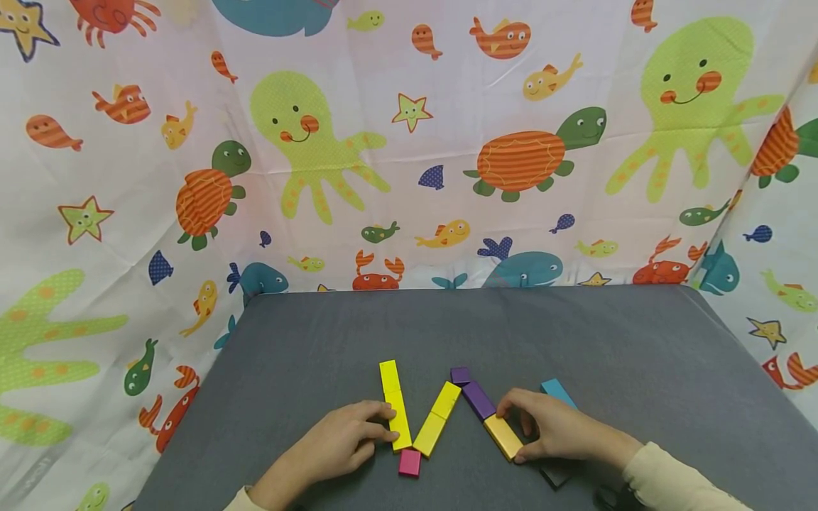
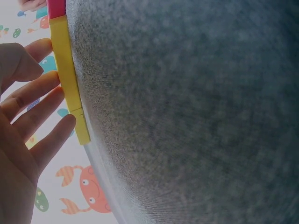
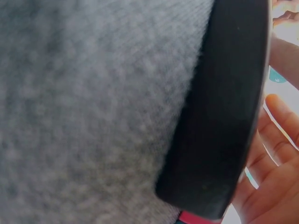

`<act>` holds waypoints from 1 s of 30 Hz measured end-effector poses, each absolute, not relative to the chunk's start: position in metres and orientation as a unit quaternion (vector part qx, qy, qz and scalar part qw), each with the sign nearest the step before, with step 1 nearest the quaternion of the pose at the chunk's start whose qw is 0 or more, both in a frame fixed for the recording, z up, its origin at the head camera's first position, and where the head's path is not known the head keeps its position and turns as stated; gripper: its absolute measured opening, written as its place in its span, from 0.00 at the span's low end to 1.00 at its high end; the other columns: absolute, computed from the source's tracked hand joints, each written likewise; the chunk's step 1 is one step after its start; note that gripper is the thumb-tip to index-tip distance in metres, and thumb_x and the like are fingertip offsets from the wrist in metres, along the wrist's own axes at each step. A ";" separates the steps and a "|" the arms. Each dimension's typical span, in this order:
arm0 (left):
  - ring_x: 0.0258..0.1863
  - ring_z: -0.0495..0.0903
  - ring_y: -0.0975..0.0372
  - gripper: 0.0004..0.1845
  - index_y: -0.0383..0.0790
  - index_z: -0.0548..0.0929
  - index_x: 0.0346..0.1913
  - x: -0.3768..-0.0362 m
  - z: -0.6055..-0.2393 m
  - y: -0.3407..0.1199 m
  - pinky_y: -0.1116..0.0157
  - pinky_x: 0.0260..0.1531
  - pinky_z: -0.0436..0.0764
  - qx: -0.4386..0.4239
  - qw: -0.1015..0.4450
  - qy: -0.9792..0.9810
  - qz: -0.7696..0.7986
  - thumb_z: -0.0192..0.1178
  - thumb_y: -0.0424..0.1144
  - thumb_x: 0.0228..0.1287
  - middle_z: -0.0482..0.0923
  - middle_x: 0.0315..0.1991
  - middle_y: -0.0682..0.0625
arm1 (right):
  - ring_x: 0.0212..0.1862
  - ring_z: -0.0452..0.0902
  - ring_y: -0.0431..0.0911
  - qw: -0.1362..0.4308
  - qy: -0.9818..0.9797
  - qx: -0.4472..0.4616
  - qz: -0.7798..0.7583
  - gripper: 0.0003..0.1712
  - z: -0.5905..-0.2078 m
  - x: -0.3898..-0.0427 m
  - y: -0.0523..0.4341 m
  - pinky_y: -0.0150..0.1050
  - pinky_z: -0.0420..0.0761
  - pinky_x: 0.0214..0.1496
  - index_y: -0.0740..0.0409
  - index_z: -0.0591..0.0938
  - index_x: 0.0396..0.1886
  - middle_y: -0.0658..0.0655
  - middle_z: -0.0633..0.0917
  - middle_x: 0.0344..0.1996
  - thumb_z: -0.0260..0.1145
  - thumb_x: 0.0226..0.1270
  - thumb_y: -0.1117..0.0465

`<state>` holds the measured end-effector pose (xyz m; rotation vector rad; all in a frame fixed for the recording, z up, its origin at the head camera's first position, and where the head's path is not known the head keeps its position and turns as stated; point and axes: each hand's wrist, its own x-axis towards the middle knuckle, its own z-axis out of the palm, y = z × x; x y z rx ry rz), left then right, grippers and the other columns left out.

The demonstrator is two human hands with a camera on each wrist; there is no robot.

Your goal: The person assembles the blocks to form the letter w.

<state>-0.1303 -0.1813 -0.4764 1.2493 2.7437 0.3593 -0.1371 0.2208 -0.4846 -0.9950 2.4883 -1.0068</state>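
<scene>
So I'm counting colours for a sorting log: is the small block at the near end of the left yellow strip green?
No, the small block below the yellow strip is pink.

On my feed I see two bare hands, the left hand (image 1: 341,441) and the right hand (image 1: 556,428), no rings or gloves showing, with a pale cream long sleeve (image 1: 671,479) ending at the right wrist.

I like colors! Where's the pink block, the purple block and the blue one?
pink block (image 1: 410,463), head view, middle of its top.
purple block (image 1: 478,400), head view, top face.
blue block (image 1: 557,391), head view, visible top.
</scene>
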 end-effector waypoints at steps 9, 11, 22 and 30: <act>0.62 0.77 0.64 0.19 0.62 0.84 0.56 -0.131 -0.477 -0.181 0.58 0.61 0.81 0.404 0.062 0.905 0.116 0.59 0.38 0.66 0.77 0.62 0.59 | 0.32 0.73 0.33 0.143 0.863 -0.341 -0.345 0.32 -0.484 -0.138 0.220 0.27 0.76 0.32 0.45 0.76 0.53 0.44 0.80 0.42 0.78 0.50 0.44; 0.62 0.77 0.64 0.19 0.63 0.84 0.56 -0.131 -0.478 -0.181 0.58 0.61 0.80 0.403 0.065 0.906 0.115 0.59 0.38 0.67 0.77 0.62 0.59 | 0.32 0.73 0.33 0.144 0.863 -0.339 -0.346 0.32 -0.484 -0.139 0.220 0.27 0.76 0.32 0.45 0.76 0.53 0.44 0.80 0.41 0.78 0.49 0.44; 0.62 0.76 0.64 0.19 0.64 0.83 0.57 -0.131 -0.476 -0.180 0.58 0.61 0.80 0.394 0.076 0.909 0.111 0.59 0.39 0.66 0.76 0.62 0.60 | 0.32 0.74 0.35 0.162 0.853 -0.335 -0.365 0.33 -0.482 -0.141 0.223 0.28 0.77 0.32 0.46 0.76 0.54 0.47 0.80 0.42 0.77 0.51 0.44; 0.61 0.76 0.65 0.20 0.64 0.83 0.57 -0.131 -0.476 -0.180 0.58 0.61 0.80 0.391 0.082 0.910 0.112 0.59 0.39 0.67 0.76 0.62 0.60 | 0.41 0.78 0.38 0.089 0.863 -0.344 -0.360 0.28 -0.471 -0.135 0.242 0.33 0.81 0.38 0.46 0.78 0.54 0.49 0.82 0.47 0.76 0.54 0.47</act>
